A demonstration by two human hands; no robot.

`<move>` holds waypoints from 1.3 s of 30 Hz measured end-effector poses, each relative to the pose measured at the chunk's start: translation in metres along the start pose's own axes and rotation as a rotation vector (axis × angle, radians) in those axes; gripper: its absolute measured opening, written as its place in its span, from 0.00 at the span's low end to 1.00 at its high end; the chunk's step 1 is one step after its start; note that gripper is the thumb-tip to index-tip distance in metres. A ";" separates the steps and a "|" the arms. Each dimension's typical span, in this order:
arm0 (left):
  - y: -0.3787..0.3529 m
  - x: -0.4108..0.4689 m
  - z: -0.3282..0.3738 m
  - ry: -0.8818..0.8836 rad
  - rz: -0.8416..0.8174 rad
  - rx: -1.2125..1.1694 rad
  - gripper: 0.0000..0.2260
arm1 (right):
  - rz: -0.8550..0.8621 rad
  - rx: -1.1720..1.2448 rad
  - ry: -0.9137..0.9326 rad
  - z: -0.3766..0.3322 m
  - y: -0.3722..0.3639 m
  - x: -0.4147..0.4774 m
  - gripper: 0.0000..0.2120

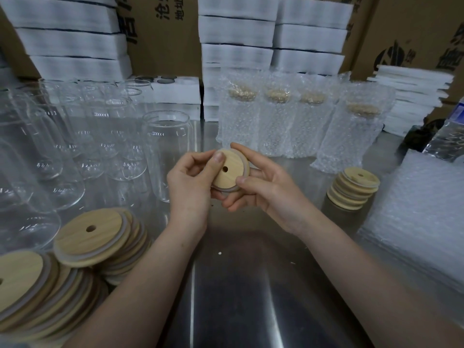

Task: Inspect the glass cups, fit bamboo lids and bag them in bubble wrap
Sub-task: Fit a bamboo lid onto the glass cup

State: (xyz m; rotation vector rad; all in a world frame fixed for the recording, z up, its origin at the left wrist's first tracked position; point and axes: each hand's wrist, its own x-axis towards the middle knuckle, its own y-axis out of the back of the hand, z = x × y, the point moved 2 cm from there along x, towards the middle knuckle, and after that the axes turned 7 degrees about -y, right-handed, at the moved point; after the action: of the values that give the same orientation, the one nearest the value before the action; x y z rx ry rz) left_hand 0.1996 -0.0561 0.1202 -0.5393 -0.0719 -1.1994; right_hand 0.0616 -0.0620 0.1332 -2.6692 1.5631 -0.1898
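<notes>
Head view shows one bamboo lid (pixel 229 169) pinched by its rim above the worktop (pixel 251 285) by the left grip (pixel 188 182) and the right grip (pixel 271 187) together, tilted face-up, likely for checking before it caps the bare glass cup (pixel 168 146) just behind.

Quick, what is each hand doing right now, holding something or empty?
The left hand grips the bamboo lid, thumb on its top face.
The right hand holds the same lid from the other side.
</notes>
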 end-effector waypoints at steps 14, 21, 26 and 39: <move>-0.005 -0.018 0.033 -0.796 0.184 0.675 0.13 | 0.327 0.264 -0.015 -0.004 0.016 0.004 0.09; 0.007 -0.008 0.035 -0.571 0.380 0.760 0.34 | 0.378 0.335 -0.060 0.003 0.019 0.008 0.08; 0.020 0.008 0.013 -0.294 0.308 0.683 0.45 | 0.291 0.479 -0.120 0.003 0.015 0.008 0.12; 0.032 0.018 -0.006 -0.167 0.260 0.592 0.41 | 0.220 0.639 -0.134 0.004 0.018 0.009 0.27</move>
State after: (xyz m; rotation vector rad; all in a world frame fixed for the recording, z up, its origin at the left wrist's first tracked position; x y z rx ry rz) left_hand 0.2336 -0.0660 0.1094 -0.1177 -0.4701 -0.8216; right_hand 0.0508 -0.0789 0.1285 -1.9714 1.4316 -0.4101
